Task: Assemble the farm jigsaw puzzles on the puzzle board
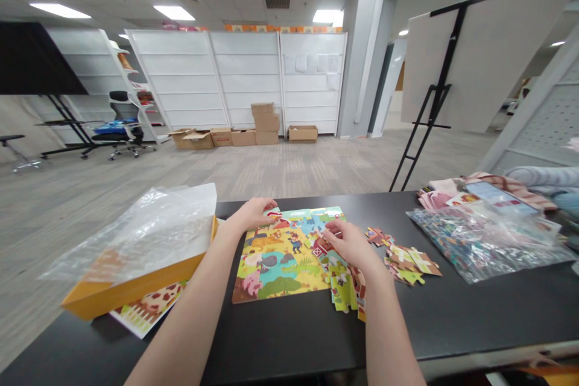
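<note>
Though neither grip's closure can be told, brace the multicoloured rectangular cardboard jigsaw point(281, 259) far left with bare left hand point(256, 213), pressing level at right with bare right hand point(349, 242).

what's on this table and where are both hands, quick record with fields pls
surface: black table
centre: animal picture puzzle
left hand: at the puzzle's far left corner, grip unclear
right hand: over the puzzle's right side, grip unclear
loose pieces: right of the puzzle
left side: yellow box, clear plastic over it
right side: clear bag
</note>
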The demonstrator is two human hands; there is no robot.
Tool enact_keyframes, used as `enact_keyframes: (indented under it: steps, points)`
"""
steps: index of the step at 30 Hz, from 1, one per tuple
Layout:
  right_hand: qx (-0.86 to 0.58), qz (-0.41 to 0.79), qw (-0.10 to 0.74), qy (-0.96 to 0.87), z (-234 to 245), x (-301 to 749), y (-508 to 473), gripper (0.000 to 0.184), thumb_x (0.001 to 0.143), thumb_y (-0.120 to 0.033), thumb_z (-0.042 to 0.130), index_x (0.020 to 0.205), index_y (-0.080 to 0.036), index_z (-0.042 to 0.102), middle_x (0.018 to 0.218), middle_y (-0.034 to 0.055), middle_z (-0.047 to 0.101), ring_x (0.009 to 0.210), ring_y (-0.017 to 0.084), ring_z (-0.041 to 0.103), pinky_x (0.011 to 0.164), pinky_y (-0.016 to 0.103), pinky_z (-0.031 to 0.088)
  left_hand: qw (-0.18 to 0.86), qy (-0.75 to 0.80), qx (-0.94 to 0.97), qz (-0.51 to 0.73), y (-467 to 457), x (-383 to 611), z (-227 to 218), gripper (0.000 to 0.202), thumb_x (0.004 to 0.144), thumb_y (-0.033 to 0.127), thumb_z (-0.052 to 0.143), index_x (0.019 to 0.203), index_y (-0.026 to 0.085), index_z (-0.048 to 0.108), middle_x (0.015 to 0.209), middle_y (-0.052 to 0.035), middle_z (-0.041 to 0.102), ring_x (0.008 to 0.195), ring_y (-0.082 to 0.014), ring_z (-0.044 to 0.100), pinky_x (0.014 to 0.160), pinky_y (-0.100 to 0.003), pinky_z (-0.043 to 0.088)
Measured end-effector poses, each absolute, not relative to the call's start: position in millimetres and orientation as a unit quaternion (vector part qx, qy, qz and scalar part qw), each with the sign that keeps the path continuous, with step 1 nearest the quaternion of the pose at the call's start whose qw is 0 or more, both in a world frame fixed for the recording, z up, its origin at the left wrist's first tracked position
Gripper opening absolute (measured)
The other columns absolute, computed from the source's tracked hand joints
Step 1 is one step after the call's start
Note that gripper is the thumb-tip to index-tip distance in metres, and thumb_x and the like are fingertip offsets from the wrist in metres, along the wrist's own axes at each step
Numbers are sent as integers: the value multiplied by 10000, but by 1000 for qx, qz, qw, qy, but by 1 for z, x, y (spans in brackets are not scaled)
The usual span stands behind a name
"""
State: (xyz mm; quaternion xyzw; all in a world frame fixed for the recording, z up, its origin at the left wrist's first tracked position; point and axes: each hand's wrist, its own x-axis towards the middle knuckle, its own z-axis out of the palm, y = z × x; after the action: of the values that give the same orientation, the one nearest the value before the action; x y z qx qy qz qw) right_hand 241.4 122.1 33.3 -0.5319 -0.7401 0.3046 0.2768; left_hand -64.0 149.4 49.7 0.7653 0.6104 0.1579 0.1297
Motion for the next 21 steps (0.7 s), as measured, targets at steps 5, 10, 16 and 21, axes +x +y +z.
enact_keyframes:
  steps: [5,10,16,21]
  points:
    - [-532,295,278,-743,30,247,125,256,884,-337,607,1039,-164,713,979,94,755,869,218,706,775,303,522,142,612,765,142,154,-77,35,417,727,364,652,1102,188,704,1099,-78,760,1013,-240,705,902,-301,539]
    - [-531,302,278,-742,30,246,123,227,882,-311,602,1017,-162,706,993,101,751,864,216,708,793,310,526,128,590,784,145,150,-80,27,333,808,345,567,1058,193,727,1168,-81,739,1098,-241,668,1006,-327,484]
    - [-518,300,275,-752,27,247,120,207,882,-320,599,991,-170,691,987,91,746,866,215,715,788,314,525,130,580,789,152,148,-76,24,317,824,285,532,1047,208,743,1208,-53,727,1134,-212,656,1053,-301,457]
    - [-512,302,270,-758,26,246,120,214,895,-334,581,992,-170,678,978,89,744,853,215,715,770,316,522,128,593,781,152,147,-74,24,329,780,255,569,1038,199,765,1293,-71,688,1190,-232,637,1096,-315,428]
